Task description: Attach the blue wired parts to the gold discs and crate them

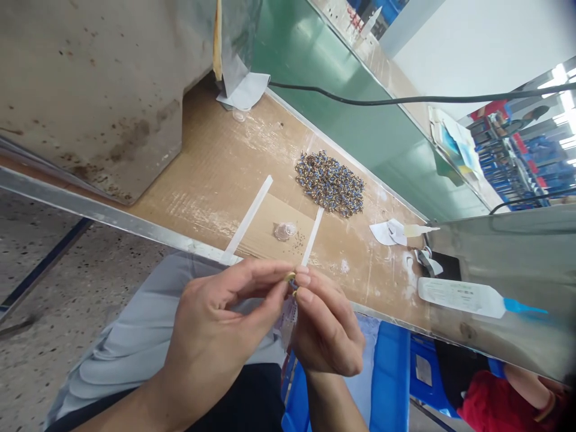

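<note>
Just past the table's front edge, my left hand [216, 327] and my right hand [328, 324] meet at the fingertips. Between them is a small brass-coloured and blue part [291, 278], pinched from both sides and mostly covered by the fingers. On the cardboard piece [258, 225] beyond my hands sits a small clear dish [285, 231], with tiny scattered bits [297, 242] beside it. Further back lies a heap of similar small brass-and-blue parts [330, 183].
White tape strips [249, 216] flank the cardboard. At right lie a white bottle with a blue nozzle [463, 297], a smaller nozzle bottle [416, 230] and paper scraps [387, 233]. A stained panel [90, 90] rises at left. Someone's red sleeve [490, 402] shows lower right.
</note>
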Action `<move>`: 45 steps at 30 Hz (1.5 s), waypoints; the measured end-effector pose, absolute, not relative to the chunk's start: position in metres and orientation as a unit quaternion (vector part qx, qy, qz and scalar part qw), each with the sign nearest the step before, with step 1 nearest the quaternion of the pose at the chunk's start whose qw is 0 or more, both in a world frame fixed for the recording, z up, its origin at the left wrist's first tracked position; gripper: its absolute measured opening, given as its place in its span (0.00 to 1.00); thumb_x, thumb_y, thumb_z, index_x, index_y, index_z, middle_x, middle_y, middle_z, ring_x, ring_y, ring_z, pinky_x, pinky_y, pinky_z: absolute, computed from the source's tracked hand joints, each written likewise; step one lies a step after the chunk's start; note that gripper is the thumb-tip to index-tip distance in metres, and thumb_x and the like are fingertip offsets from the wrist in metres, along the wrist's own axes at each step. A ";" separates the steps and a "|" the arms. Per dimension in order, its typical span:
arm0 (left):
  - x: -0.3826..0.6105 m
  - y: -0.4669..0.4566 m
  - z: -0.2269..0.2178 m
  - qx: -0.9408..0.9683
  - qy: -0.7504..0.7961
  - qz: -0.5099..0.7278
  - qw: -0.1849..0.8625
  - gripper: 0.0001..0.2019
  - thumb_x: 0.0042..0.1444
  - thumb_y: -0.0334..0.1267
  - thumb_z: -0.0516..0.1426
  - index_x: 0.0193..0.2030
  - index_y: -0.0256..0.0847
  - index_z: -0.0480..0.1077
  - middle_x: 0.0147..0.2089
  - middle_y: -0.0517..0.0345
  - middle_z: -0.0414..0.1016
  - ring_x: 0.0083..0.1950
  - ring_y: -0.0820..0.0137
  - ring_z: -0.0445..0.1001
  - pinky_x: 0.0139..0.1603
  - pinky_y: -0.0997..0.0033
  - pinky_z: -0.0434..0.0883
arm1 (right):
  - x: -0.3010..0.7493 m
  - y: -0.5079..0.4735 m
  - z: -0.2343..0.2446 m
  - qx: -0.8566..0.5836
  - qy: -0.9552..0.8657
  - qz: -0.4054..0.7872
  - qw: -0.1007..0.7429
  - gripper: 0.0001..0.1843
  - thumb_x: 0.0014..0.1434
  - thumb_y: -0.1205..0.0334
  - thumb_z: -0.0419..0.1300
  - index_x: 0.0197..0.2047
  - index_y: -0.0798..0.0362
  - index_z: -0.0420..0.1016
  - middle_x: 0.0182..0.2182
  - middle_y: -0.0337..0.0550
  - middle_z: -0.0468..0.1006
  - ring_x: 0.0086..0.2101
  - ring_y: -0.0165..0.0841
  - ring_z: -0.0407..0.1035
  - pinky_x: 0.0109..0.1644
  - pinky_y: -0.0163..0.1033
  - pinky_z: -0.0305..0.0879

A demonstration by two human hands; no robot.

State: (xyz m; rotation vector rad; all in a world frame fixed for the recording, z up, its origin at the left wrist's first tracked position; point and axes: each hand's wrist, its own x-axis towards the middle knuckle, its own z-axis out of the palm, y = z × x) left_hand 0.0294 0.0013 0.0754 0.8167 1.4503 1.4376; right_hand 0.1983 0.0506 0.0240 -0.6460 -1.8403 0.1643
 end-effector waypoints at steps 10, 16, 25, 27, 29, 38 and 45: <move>0.031 -0.007 0.067 0.395 0.607 0.579 0.375 0.20 0.72 0.35 0.76 0.65 0.65 0.89 0.51 0.72 0.97 0.48 0.67 0.97 0.61 0.75 0.88 | 0.206 0.041 0.010 -0.282 -0.786 0.089 0.544 0.28 0.73 0.75 0.75 0.70 0.42 0.89 0.60 0.51 0.93 0.55 0.56 0.93 0.55 0.64 0.99; 0.023 -0.005 0.066 0.390 0.611 0.571 0.384 0.20 0.72 0.38 0.76 0.65 0.67 0.90 0.50 0.72 0.97 0.47 0.66 0.97 0.58 0.75 0.88 | 0.197 0.047 0.020 -0.267 -0.777 0.132 0.555 0.24 0.77 0.72 0.72 0.72 0.49 0.87 0.58 0.54 0.93 0.55 0.52 0.93 0.55 0.58 0.98; 0.015 -0.006 0.072 0.418 0.656 0.514 0.362 0.05 0.70 0.43 0.76 0.50 0.61 0.94 0.45 0.69 0.97 0.40 0.62 0.95 0.52 0.69 0.89 | 0.213 0.064 0.057 -0.392 -0.728 0.391 0.404 0.10 0.77 0.66 0.76 0.57 0.42 0.94 0.46 0.42 0.93 0.45 0.37 0.88 0.51 0.41 0.87; 0.014 -0.006 0.072 0.434 0.646 0.513 0.361 0.05 0.70 0.43 0.76 0.49 0.63 0.94 0.42 0.70 0.96 0.37 0.62 0.93 0.50 0.67 0.89 | 0.211 0.068 0.061 -0.374 -0.730 0.411 0.398 0.09 0.76 0.66 0.76 0.55 0.43 0.95 0.45 0.41 0.92 0.43 0.35 0.88 0.49 0.39 0.86; 0.012 -0.006 0.073 0.444 0.634 0.518 0.365 0.06 0.70 0.42 0.76 0.48 0.64 0.95 0.43 0.69 0.96 0.37 0.61 0.92 0.50 0.65 0.89 | 0.210 0.070 0.063 -0.366 -0.726 0.423 0.400 0.08 0.76 0.66 0.77 0.54 0.43 0.95 0.43 0.41 0.92 0.41 0.34 0.88 0.48 0.39 0.86; 0.009 -0.008 0.071 0.412 0.625 0.510 0.423 0.05 0.70 0.42 0.78 0.48 0.61 0.94 0.49 0.65 0.95 0.49 0.61 0.92 0.56 0.67 0.87 | 0.206 0.063 0.062 -0.350 -0.717 0.431 0.421 0.09 0.76 0.70 0.76 0.52 0.46 0.94 0.43 0.40 0.95 0.42 0.34 0.91 0.51 0.37 0.88; 0.016 -0.008 0.081 0.351 0.650 0.527 0.420 0.13 0.65 0.39 0.79 0.55 0.56 0.92 0.43 0.63 0.92 0.45 0.62 0.90 0.57 0.67 0.87 | 0.202 0.057 0.059 -0.351 -0.705 0.430 0.442 0.07 0.77 0.67 0.76 0.53 0.46 0.94 0.44 0.40 0.96 0.41 0.36 0.92 0.48 0.39 0.91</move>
